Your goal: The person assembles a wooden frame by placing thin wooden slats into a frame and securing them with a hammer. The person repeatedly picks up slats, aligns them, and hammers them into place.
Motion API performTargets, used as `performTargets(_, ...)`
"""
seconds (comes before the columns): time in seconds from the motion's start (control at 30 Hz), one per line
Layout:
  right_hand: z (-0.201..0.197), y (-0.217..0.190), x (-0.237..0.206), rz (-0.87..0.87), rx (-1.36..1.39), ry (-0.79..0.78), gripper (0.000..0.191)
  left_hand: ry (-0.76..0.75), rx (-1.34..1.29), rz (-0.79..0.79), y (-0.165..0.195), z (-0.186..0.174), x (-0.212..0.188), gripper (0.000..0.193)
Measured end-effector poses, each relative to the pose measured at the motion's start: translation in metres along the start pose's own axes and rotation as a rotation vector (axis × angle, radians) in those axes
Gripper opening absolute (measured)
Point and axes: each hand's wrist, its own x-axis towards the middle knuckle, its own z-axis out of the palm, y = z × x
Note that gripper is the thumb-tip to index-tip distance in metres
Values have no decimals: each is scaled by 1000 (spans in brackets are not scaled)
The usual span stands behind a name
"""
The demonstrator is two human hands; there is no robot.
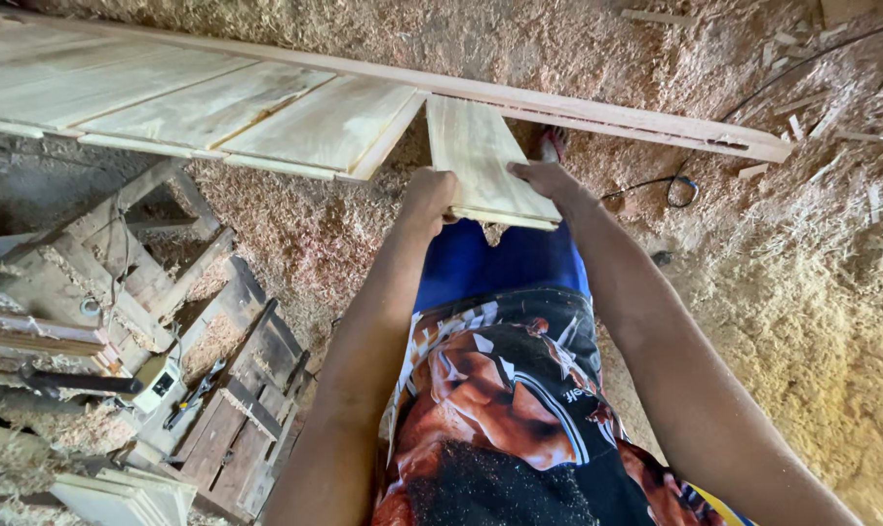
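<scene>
**Plank held against the rail**

Plank [480,156] of pale wood sits between both hands, its far end butted against the long wooden rail [597,112] that runs across the top of the view. Its near end hangs free above the blue shorts [500,263]. The left hand [430,200] is curled into a tight fist around the near left corner of the plank. The right hand [547,180] lies along the near right edge, fingers wrapped under it and thumb on top. Just left of the plank, a row of similar boards [198,102] lies side by side, their far ends meeting the same rail; the nearest one almost touches the held plank. Below, wood shavings [792,292] cover the floor, with a black cable [671,185] lying near the right hand. At lower left stands a rough wooden frame [227,390] with small tools on it.
</scene>
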Motion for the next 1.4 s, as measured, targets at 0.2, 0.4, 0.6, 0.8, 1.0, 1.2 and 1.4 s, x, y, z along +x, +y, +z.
performTargets(0.2,5,-17,6,-94,-166,52,66,-52,-213,1,0,-25,7,15)
performTargets(0.4,-2,-21,9,-211,-311,1,57,-181,1044,481,2,-27,12,14)
performTargets(0.6,7,-24,8,-226,-119,92,57,62,32,-81,8,-34,11,10)
performTargets(0.8,-2,-21,10,-454,-439,92,45,74,1764,1153,11,-31,14,18)
performTargets(1.0,-3,-23,11,-332,-491,33,43,-92,1620,815,10,-32,16,22)
performTargets(1.2,-5,-15,17,-462,-648,24,46,-187,975,411,2,-24,19,18)
performTargets(1.4,-9,-7,28,-556,-578,115,48,147,208,95,-5,-1,-22,87)
